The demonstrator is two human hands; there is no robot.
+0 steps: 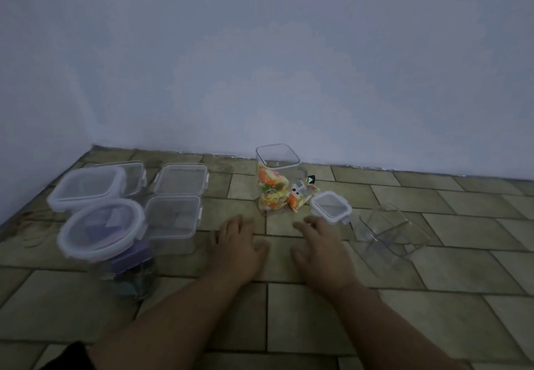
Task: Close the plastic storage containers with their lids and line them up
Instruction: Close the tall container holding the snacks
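Four lidded clear containers stand at the left: a round one (101,229) with purple contents, a rounded-square one (86,186) behind it, and two square ones (172,221) (180,179). A tall open square jar (276,179) holds colourful snack packets. A small square lid (331,206) lies to its right, beside a clear container (390,232) lying on its side. My left hand (238,244) and my right hand (319,247) rest palm-down on the floor, fingers apart, holding nothing. The right hand's fingertips are close to the small lid.
One snack packet (300,196) lies outside the jar at its base. The surface is a tan brick-patterned mat (404,297). A pale wall (260,52) rises right behind the jar. The mat's left edge runs diagonally past the lidded containers.
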